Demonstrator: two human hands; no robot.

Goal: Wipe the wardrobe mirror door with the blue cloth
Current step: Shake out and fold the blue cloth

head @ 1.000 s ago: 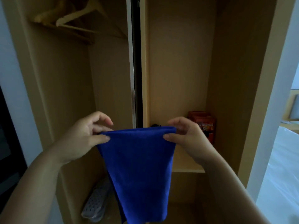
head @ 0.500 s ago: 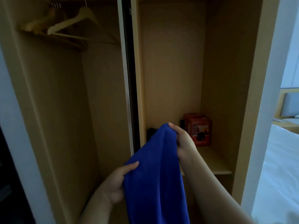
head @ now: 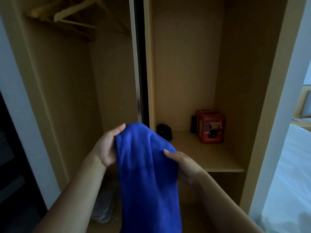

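The cloth (head: 148,174) hangs at lower centre, its lower end cut off by the frame's bottom edge. The left hand (head: 106,147) grips its upper left edge, fingers hidden behind the fabric. The right hand (head: 183,165) pinches its right edge, thumb on top. The door (head: 137,64) shows only edge-on at centre. Hangers (head: 74,12) upper left are dim; a red box (head: 211,129) sits on the shelf (head: 218,158).

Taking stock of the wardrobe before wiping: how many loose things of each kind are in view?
Blue cloth: 1
Red boxes: 2
Wooden hangers: at least 2
Small dark items on the shelf: 2
Shoe: 1
Total: at least 8
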